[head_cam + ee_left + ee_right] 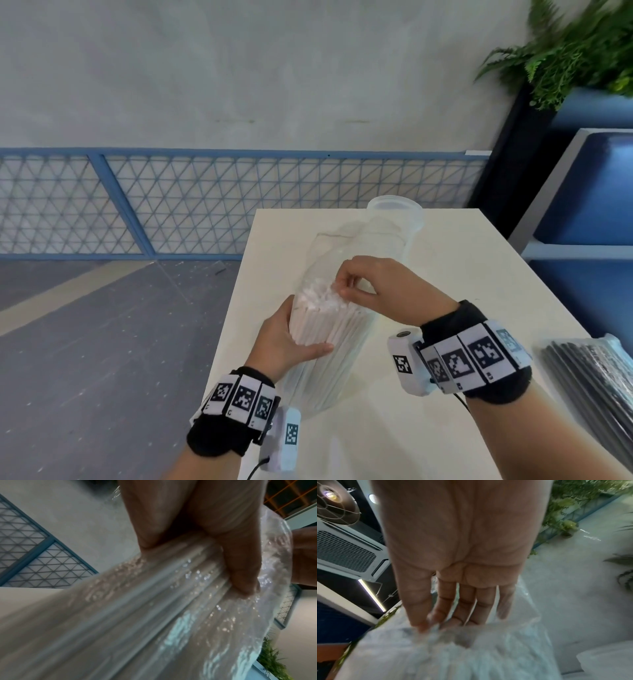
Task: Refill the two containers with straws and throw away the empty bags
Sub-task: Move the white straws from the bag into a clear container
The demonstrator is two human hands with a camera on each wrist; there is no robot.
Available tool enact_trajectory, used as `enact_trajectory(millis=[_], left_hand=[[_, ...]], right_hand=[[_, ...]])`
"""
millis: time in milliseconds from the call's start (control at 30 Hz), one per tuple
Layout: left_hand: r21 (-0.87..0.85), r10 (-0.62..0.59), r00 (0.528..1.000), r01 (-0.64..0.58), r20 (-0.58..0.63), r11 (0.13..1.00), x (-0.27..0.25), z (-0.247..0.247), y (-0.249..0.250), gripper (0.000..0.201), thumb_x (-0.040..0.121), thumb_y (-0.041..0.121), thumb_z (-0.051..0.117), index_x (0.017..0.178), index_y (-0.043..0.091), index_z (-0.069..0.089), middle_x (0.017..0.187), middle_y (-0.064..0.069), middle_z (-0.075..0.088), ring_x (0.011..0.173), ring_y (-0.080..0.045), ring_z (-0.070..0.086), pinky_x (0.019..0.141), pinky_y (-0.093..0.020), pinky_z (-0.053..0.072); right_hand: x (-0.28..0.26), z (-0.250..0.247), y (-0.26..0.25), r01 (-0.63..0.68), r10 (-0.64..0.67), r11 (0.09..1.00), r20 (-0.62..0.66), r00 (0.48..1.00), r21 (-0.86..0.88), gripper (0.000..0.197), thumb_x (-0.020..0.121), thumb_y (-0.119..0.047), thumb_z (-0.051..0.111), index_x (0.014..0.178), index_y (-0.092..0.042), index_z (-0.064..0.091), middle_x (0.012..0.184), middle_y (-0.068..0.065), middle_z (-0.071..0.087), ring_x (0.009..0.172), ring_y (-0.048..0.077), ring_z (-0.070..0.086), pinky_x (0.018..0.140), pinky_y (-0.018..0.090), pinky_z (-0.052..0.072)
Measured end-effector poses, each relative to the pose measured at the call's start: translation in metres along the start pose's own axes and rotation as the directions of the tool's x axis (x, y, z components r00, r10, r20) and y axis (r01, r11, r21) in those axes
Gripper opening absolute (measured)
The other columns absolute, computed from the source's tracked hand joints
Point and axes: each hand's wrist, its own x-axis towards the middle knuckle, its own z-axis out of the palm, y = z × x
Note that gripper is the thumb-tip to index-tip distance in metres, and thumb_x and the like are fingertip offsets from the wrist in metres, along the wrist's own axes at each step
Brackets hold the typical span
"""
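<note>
A clear plastic bag of white straws [322, 329] stands tilted on the cream table [445, 274]. My left hand [291, 337] grips the bundle round its middle through the plastic; the left wrist view shows the thumb [240, 566] pressed on the bag of white straws [154, 615]. My right hand [370, 291] is at the bundle's top, thumb and fingers pinching at the straw ends inside the open bag mouth; the right wrist view shows those fingertips [426, 623] on the straws [453, 655]. A clear empty container [394, 212] stands behind the bag. A bag of black straws [592, 377] lies at the right.
The table's left edge [236, 308] drops to a grey floor. A blue lattice railing [171, 205] runs along the wall behind. A blue shelf unit [589, 205] and a green plant [575, 58] stand at the right.
</note>
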Motion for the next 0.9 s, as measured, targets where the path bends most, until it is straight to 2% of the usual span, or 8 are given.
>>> enact_trajectory(millis=[133,233,333,467,533,667,800,900], left_hand=[[0.006,-0.007,1.000,0.007,-0.013,1.000,0.006,-0.005,-0.004,0.062,0.055,0.023,0.090,0.102,0.033,0.052,0.100,0.009,0.065,0.091,0.003,0.060,0.075,-0.014,0.050],[0.019,0.010,0.999,-0.011,0.050,1.000,0.008,-0.005,-0.002,0.063,0.054,0.022,0.090,0.105,0.017,0.053,0.095,0.005,0.066,0.079,0.006,0.059,0.070,-0.012,0.048],[0.040,0.032,0.997,-0.035,0.075,0.999,0.009,-0.002,-0.002,0.058,0.057,0.023,0.088,0.102,0.017,0.053,0.092,0.003,0.066,0.075,0.005,0.058,0.066,-0.010,0.046],[0.031,0.028,0.997,-0.031,0.072,0.999,0.009,-0.004,-0.005,0.057,0.057,0.021,0.088,0.098,0.037,0.052,0.097,0.005,0.067,0.088,-0.004,0.060,0.070,-0.011,0.047],[0.017,0.029,0.997,-0.030,0.068,0.999,0.006,-0.004,-0.007,0.059,0.057,0.020,0.089,0.097,0.041,0.051,0.098,0.007,0.068,0.090,-0.005,0.062,0.072,-0.010,0.048],[-0.006,0.010,0.997,-0.010,0.076,1.000,-0.001,0.000,-0.008,0.059,0.057,0.018,0.088,0.098,0.042,0.052,0.095,0.012,0.067,0.087,0.012,0.059,0.072,-0.004,0.044],[0.003,0.002,0.997,-0.003,0.078,1.000,-0.006,0.000,-0.011,0.064,0.058,0.018,0.088,0.102,0.044,0.048,0.102,0.015,0.064,0.093,0.010,0.058,0.075,-0.002,0.043],[-0.022,0.006,0.995,-0.004,0.097,1.000,-0.007,0.002,-0.012,0.071,0.058,0.017,0.088,0.110,0.041,0.047,0.106,0.019,0.062,0.097,0.019,0.054,0.075,0.002,0.039]], right_hand=[[-0.003,-0.003,-0.006,-0.101,0.100,0.980,0.014,0.995,0.172,0.025,0.096,-0.024,0.046,0.076,-0.013,0.058,0.064,-0.009,0.059,0.057,0.005,0.055,0.062,0.014,0.043],[0.003,0.005,-0.010,-0.138,0.142,0.987,-0.046,0.989,0.086,0.013,0.093,-0.018,0.051,0.095,-0.013,0.062,0.064,-0.005,0.058,0.045,0.004,0.051,0.057,0.010,0.041],[0.007,0.013,-0.013,-0.018,0.011,0.993,-0.061,0.998,-0.116,0.027,0.078,-0.022,0.071,0.101,-0.010,0.062,0.088,-0.003,0.057,0.070,0.005,0.053,0.069,0.011,0.037],[0.010,0.017,-0.010,-0.030,0.042,0.981,0.061,0.997,-0.191,0.054,0.072,-0.035,0.075,0.119,-0.018,0.056,0.115,-0.001,0.054,0.098,0.015,0.053,0.081,0.018,0.037],[0.010,0.022,-0.009,-0.049,0.074,0.971,0.096,0.993,-0.235,0.058,0.074,-0.040,0.072,0.125,-0.021,0.051,0.117,0.000,0.053,0.098,0.018,0.051,0.081,0.022,0.036],[0.009,0.027,-0.007,-0.080,0.115,0.944,0.093,0.989,-0.319,0.054,0.079,-0.041,0.068,0.123,-0.015,0.049,0.112,0.006,0.057,0.098,0.023,0.050,0.076,0.025,0.035],[0.014,0.034,-0.005,-0.039,0.097,0.963,0.209,0.973,-0.266,0.064,0.075,-0.036,0.073,0.126,-0.010,0.046,0.122,0.006,0.053,0.112,0.022,0.048,0.090,0.027,0.040],[0.016,0.039,-0.002,-0.037,0.081,0.981,0.230,0.970,-0.189,0.068,0.070,-0.039,0.076,0.124,-0.009,0.048,0.120,0.008,0.056,0.109,0.025,0.052,0.093,0.038,0.043]])
